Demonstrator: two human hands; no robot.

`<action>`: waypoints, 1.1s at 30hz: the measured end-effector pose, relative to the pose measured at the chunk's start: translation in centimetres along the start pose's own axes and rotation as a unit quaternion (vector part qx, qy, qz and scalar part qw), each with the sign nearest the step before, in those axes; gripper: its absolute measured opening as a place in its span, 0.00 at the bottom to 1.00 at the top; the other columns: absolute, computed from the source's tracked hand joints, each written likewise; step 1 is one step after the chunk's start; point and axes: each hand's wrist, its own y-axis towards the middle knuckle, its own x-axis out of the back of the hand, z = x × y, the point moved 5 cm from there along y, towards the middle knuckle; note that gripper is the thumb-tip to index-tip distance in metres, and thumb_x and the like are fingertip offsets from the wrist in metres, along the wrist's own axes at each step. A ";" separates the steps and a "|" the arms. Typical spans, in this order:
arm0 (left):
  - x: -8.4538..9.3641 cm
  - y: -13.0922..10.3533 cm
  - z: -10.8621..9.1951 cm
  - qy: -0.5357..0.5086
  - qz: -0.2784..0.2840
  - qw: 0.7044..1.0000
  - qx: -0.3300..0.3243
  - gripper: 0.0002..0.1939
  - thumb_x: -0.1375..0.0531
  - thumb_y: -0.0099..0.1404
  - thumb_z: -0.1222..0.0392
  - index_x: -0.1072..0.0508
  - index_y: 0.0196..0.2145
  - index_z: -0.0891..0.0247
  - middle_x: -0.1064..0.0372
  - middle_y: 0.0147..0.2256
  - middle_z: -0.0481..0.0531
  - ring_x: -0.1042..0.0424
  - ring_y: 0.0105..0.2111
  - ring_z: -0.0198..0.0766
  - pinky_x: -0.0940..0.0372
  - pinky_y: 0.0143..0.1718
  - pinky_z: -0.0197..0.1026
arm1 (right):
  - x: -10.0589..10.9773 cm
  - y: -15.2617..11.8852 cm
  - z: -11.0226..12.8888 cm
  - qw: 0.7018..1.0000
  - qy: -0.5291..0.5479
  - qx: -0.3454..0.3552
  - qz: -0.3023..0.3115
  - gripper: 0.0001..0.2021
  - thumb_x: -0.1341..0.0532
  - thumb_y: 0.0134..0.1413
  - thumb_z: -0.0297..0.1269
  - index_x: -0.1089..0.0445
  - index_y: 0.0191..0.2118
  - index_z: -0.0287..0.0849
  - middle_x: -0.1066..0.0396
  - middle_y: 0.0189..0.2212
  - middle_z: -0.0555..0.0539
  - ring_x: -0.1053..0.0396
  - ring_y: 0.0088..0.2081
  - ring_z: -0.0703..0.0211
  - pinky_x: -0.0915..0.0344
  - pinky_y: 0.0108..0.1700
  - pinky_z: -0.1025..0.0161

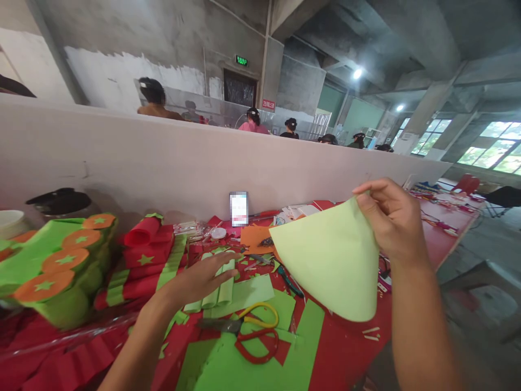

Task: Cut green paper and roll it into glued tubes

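Right grip [391,225] w/ smooth pale-green foam sheet [329,266], curved.

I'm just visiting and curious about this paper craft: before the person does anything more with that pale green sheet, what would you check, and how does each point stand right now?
1. Right hand has a grip on the pale green sheet: ok, pinched at its top corner.
2. Sheet lifted off the table: ok, it hangs above the red table.
3. Left hand steady on the folded green strips: ok, it rests flat on them.
4. Scissors within reach: ok, they lie just in front of the left hand.
5. Scissors closed: cannot tell, paper hides part of the blades.
6. Sheet free of creases: ok on the side that shows.
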 end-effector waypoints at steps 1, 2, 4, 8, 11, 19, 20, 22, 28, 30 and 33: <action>0.2 -0.1 -0.5 -0.039 0.003 0.999 0.005 0.28 0.49 0.67 0.41 0.36 0.60 0.52 0.38 0.61 0.52 0.35 0.58 0.50 0.35 0.55 0.49 | -0.4 0.3 0.3 0.999 0.031 0.003 -0.012 0.07 0.39 0.59 0.43 0.30 0.38 0.46 0.37 0.24 0.53 0.44 0.22 0.64 0.51 0.22 0.67; 0.3 -0.3 -1.2 -0.084 0.015 0.996 0.000 0.29 0.49 0.67 0.40 0.39 0.62 0.50 0.42 0.64 0.52 0.37 0.60 0.51 0.35 0.54 0.50 | -0.9 0.6 0.4 0.998 0.056 0.006 -0.028 0.07 0.39 0.60 0.43 0.30 0.37 0.46 0.38 0.24 0.53 0.45 0.22 0.65 0.51 0.22 0.67; 0.3 -0.5 -2.6 -0.191 0.034 0.981 -0.026 0.32 0.49 0.67 0.40 0.46 0.65 0.49 0.46 0.65 0.53 0.40 0.61 0.51 0.35 0.54 0.52 | -2.2 1.1 0.1 0.995 0.084 0.000 -0.055 0.07 0.40 0.60 0.43 0.31 0.38 0.46 0.39 0.24 0.53 0.45 0.21 0.65 0.51 0.22 0.67; 0.2 -0.7 -4.3 -0.374 0.050 0.923 -0.077 0.47 0.45 0.60 0.32 0.59 0.69 0.50 0.45 0.65 0.59 0.40 0.61 0.57 0.36 0.55 0.58 | -5.2 1.4 -1.0 0.992 0.074 0.004 -0.101 0.07 0.42 0.62 0.42 0.32 0.39 0.45 0.36 0.28 0.51 0.39 0.25 0.63 0.45 0.25 0.67; 0.3 -0.5 -4.4 -0.451 0.025 0.887 -0.093 0.55 0.43 0.54 0.27 0.60 0.69 0.53 0.45 0.64 0.62 0.40 0.60 0.60 0.35 0.54 0.57 | -7.5 1.2 -1.8 0.990 0.035 0.021 -0.133 0.09 0.43 0.63 0.43 0.32 0.40 0.44 0.32 0.33 0.48 0.34 0.32 0.60 0.38 0.29 0.66; 3.6 -1.0 -1.8 -0.502 -0.174 0.847 -0.007 0.49 0.35 0.56 0.41 0.54 0.68 0.51 0.37 0.60 0.60 0.27 0.50 0.54 0.27 0.44 0.48 | -13.3 -0.3 -6.3 0.985 0.118 -0.111 -0.060 0.15 0.41 0.59 0.49 0.34 0.46 0.44 0.31 0.36 0.48 0.32 0.33 0.59 0.35 0.32 0.65; 4.1 -1.2 -1.4 -0.494 -0.197 0.847 0.016 0.47 0.36 0.58 0.41 0.54 0.67 0.52 0.34 0.58 0.60 0.25 0.47 0.53 0.26 0.42 0.48 | -14.0 -0.7 -6.8 0.975 0.164 -0.148 -0.023 0.18 0.40 0.58 0.49 0.35 0.49 0.46 0.30 0.36 0.49 0.32 0.30 0.60 0.36 0.29 0.66; 5.1 -1.6 -0.5 -0.466 -0.255 0.845 0.056 0.45 0.38 0.60 0.41 0.55 0.67 0.54 0.30 0.54 0.61 0.23 0.44 0.52 0.25 0.39 0.48 | -15.2 -1.5 -7.3 0.941 0.256 -0.214 0.061 0.24 0.40 0.58 0.51 0.40 0.57 0.50 0.30 0.34 0.50 0.34 0.25 0.62 0.37 0.26 0.67; 7.2 -3.2 2.2 -0.333 -0.397 0.845 0.130 0.40 0.36 0.59 0.46 0.48 0.64 0.55 0.28 0.51 0.59 0.23 0.43 0.51 0.24 0.37 0.46 | -16.1 -2.2 -8.3 0.918 0.293 -0.235 0.131 0.37 0.33 0.51 0.44 0.47 0.64 0.49 0.27 0.30 0.51 0.29 0.30 0.58 0.32 0.33 0.61; 7.6 -3.6 2.6 -0.304 -0.412 0.846 0.147 0.37 0.36 0.58 0.46 0.45 0.61 0.53 0.27 0.49 0.57 0.23 0.41 0.50 0.24 0.34 0.45 | -15.9 -1.9 -9.2 0.937 0.255 -0.226 0.083 0.36 0.31 0.49 0.41 0.43 0.63 0.48 0.27 0.29 0.52 0.29 0.30 0.58 0.31 0.35 0.60; 8.0 -4.1 2.7 -0.279 -0.427 0.846 0.154 0.28 0.36 0.58 0.45 0.36 0.54 0.53 0.26 0.48 0.53 0.23 0.41 0.50 0.25 0.33 0.43 | -16.1 -1.7 -10.0 0.936 0.259 -0.229 0.065 0.33 0.32 0.50 0.42 0.41 0.61 0.49 0.25 0.30 0.51 0.27 0.33 0.57 0.30 0.39 0.59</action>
